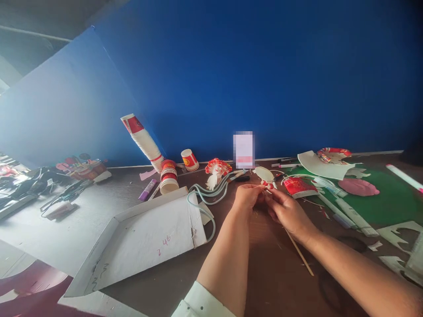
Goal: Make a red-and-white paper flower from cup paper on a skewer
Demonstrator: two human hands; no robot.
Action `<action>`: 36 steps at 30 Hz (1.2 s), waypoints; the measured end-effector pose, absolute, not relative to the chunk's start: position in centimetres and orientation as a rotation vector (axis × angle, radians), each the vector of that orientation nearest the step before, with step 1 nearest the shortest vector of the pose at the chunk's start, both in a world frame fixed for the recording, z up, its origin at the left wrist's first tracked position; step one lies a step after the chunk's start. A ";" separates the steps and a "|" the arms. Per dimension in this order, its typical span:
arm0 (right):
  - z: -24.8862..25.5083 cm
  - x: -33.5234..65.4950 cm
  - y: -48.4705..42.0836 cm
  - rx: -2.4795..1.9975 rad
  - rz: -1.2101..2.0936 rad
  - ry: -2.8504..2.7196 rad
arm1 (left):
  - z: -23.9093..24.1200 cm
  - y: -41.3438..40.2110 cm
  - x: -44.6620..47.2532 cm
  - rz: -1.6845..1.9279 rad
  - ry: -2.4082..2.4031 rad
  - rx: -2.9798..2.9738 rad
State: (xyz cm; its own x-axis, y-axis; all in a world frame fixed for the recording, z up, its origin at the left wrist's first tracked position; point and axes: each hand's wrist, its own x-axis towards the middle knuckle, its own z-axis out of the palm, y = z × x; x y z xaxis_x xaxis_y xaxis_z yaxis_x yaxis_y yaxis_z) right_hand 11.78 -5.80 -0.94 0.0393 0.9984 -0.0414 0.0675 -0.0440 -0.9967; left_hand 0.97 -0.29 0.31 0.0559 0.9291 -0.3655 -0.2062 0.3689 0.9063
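My left hand (247, 197) and my right hand (288, 213) meet over the brown table (264, 273), both pinched on a small red and white paper-cup piece (266, 178) with a white oval top. A thin wooden stick (300, 253) runs from under my right hand toward the table's near edge. Both hands' fingers are curled closed around the small piece.
A flattened white cardboard box (142, 240) lies to the left, with pale green scissors (211, 193) beside it. Red and white paper cups (169, 176), a leaning cup stack (143, 141), a cut paper figure (216, 169), markers (350, 213), a green mat (393, 198) and paper scraps surround the hands.
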 end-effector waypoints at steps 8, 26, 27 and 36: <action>-1.1 11.7 -5.6 -1.292 1.169 -1.182 | 0.2 -0.2 1.1 1.012 1.216 0.787; -0.3 11.6 -5.6 -1.228 1.390 -1.008 | 1.0 -0.9 0.9 1.040 1.129 0.686; -0.4 11.6 -5.5 -1.225 1.401 -0.997 | 1.0 -0.9 0.9 1.042 1.103 0.681; -0.3 12.0 -5.1 -1.241 1.404 -0.948 | 1.5 -1.2 0.1 1.027 0.975 0.686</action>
State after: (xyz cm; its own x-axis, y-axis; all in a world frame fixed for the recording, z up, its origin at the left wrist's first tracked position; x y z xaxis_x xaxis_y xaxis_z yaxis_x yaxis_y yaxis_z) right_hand 12.00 -5.15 -0.28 0.0207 0.9786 -0.2045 -0.1754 -0.1979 -0.9644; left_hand 0.14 -1.23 1.54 0.1879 0.9234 -0.3346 -0.3813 0.3825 0.8416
